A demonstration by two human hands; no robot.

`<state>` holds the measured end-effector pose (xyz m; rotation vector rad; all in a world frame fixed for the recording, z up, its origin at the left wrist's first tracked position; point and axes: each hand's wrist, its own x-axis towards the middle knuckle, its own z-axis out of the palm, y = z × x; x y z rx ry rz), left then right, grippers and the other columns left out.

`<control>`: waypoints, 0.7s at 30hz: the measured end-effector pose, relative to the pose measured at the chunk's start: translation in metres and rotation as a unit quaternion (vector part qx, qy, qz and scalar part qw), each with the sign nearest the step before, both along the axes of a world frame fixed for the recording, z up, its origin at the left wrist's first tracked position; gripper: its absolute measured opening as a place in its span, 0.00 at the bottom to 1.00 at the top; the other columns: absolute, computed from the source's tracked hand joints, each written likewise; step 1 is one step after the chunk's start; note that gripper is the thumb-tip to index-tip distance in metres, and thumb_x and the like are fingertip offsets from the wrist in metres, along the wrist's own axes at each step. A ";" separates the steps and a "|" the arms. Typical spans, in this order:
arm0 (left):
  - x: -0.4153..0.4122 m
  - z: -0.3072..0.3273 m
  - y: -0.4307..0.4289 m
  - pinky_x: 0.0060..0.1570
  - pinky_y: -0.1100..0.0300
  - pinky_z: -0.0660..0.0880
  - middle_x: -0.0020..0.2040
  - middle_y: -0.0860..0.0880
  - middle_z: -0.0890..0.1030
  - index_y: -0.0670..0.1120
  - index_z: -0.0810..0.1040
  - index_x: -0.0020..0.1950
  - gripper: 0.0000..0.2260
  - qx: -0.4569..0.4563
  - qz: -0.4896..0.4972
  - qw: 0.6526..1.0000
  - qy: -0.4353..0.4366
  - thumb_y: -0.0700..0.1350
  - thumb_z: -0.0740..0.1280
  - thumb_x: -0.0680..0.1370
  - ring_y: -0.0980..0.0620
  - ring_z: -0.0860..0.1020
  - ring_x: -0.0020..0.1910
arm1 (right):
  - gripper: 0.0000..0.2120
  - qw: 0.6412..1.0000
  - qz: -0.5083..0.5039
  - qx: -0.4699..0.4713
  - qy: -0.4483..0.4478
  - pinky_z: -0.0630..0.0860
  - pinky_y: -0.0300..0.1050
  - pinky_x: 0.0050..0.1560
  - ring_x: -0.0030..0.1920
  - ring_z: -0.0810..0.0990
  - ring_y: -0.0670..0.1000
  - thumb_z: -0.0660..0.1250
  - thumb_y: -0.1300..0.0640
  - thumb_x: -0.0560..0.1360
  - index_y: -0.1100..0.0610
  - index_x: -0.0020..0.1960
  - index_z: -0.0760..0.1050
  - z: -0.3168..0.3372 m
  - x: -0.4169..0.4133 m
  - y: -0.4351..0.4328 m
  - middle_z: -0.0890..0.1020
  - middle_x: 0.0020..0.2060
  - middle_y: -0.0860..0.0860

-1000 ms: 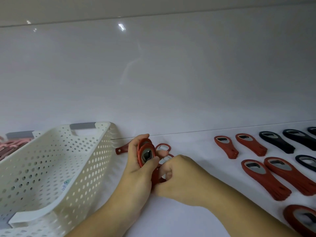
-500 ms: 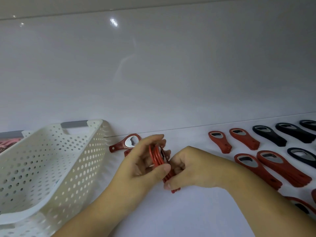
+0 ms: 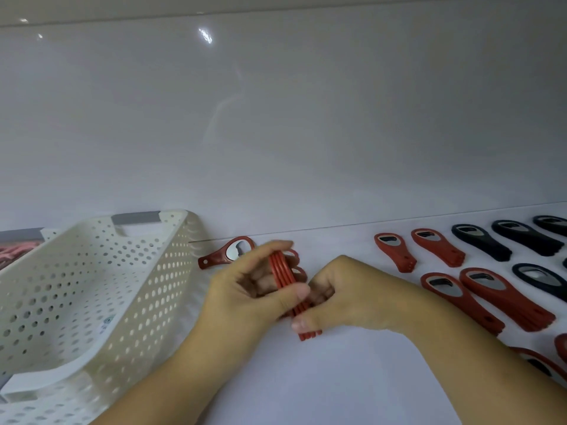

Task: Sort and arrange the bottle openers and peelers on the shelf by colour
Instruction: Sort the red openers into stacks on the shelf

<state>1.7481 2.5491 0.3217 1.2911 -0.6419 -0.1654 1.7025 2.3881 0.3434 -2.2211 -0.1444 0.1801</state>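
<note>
Both hands hold one stack of several red bottle openers [image 3: 283,279] edge-on above the white shelf [image 3: 306,378]. My left hand [image 3: 245,289] grips the upper part, thumb across the front. My right hand [image 3: 343,299] pinches the stack's lower end from the right. One loose red opener [image 3: 227,253] lies flat behind my left hand, metal head showing. More red rings show behind the stack, partly hidden.
A white perforated basket [image 3: 92,286] with grey handles stands tilted at the left. Red openers [image 3: 395,251] and stacked red openers [image 3: 503,297] lie in rows at the right, with black openers [image 3: 480,245] beyond them. Pink items [image 3: 15,251] show at the far left.
The stack has turned from face-on to edge-on between my hands, and my left hand shifted, uncovering the loose opener behind it. The view has drifted slightly.
</note>
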 end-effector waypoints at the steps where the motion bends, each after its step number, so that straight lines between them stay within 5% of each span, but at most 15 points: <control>1: 0.001 0.003 0.000 0.38 0.54 0.81 0.45 0.42 0.84 0.49 0.84 0.48 0.20 -0.026 0.007 0.999 0.033 0.32 0.78 0.60 0.46 0.83 0.43 | 0.16 1.000 -0.013 0.003 -0.004 0.65 0.39 0.36 0.32 0.70 0.46 0.76 0.47 0.66 0.61 0.41 0.82 0.002 0.000 -0.001 0.75 0.30 0.52; 8: -0.002 0.000 -0.001 0.38 0.47 0.81 0.50 0.35 0.81 0.45 0.79 0.53 0.20 -0.082 0.004 0.989 0.119 0.37 0.71 0.61 0.40 0.82 0.45 | 0.33 0.998 -0.060 -0.014 0.007 0.61 0.46 0.40 0.35 0.65 0.51 0.73 0.40 0.59 0.71 0.43 0.75 0.005 0.001 0.003 0.68 0.32 0.54; 12: 0.003 0.002 0.000 0.44 0.48 0.81 0.52 0.34 0.81 0.44 0.78 0.54 0.20 -0.086 -0.011 0.987 0.135 0.37 0.70 0.62 0.42 0.82 0.45 | 0.15 0.996 -0.090 0.004 0.022 0.63 0.43 0.39 0.32 0.67 0.47 0.76 0.49 0.64 0.59 0.30 0.78 0.007 0.000 0.009 0.69 0.27 0.50; 14: 0.006 0.002 0.000 0.46 0.48 0.80 0.50 0.36 0.82 0.44 0.76 0.57 0.23 -0.083 -0.001 0.983 0.162 0.38 0.71 0.62 0.43 0.83 0.43 | 0.17 0.993 -0.112 -0.007 0.036 0.62 0.40 0.35 0.28 0.65 0.44 0.76 0.51 0.66 0.52 0.22 0.75 0.010 0.002 0.012 0.67 0.21 0.43; 18: 0.011 -0.002 0.000 0.59 0.43 0.75 0.51 0.43 0.83 0.47 0.78 0.53 0.18 -0.045 0.080 0.980 0.175 0.44 0.78 0.66 0.42 0.82 0.51 | 0.15 0.975 -0.195 -0.084 0.056 0.63 0.41 0.34 0.29 0.68 0.47 0.78 0.46 0.60 0.54 0.29 0.75 0.019 0.013 0.003 0.69 0.24 0.46; 21: 0.008 -0.005 -0.004 0.49 0.62 0.77 0.43 0.47 0.84 0.46 0.80 0.44 0.06 0.004 0.123 0.987 0.108 0.35 0.70 0.73 0.49 0.82 0.47 | 0.15 0.939 -0.300 -0.158 0.063 0.64 0.38 0.28 0.28 0.70 0.48 0.77 0.49 0.61 0.57 0.33 0.74 0.024 0.018 -0.021 0.72 0.28 0.49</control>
